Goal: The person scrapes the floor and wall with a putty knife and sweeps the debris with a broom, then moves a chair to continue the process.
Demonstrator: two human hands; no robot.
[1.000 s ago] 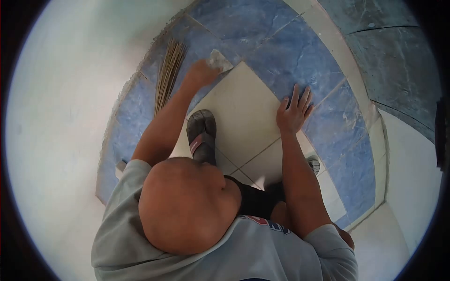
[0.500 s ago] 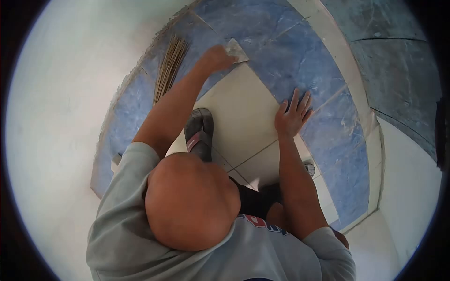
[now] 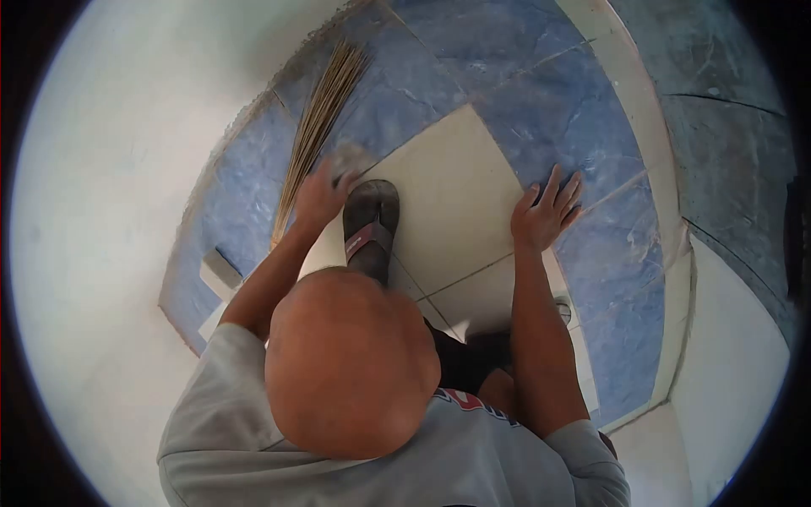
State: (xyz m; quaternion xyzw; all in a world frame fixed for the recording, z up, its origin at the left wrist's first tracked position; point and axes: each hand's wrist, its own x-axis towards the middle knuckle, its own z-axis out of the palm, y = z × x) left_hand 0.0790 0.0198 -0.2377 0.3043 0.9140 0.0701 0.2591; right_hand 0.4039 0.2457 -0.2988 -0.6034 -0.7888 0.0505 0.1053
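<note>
On blue tiles [image 3: 557, 110], R hand [image 3: 547, 211] spread flat; L hand [image 3: 323, 193] pinching blurred grey pad [image 3: 350, 157] nr stick bundle [image 3: 328, 106]

Lt. grey pc [image 3: 350, 160], flat-looking but blurred, exact shape & material unclear; held at fingertips of L hand [image 3: 319, 196], just beside edge of cream tiles [image 3: 452, 190], over blue tiles [image 3: 583, 127]; can't tell if touching them. Blue tiles lie flat; marbled, w/ pale smears & lt. joints; border cream tiles on L, R & far sides; R hand [image 3: 539, 221] rests on R stretch, fingers spread.
</note>
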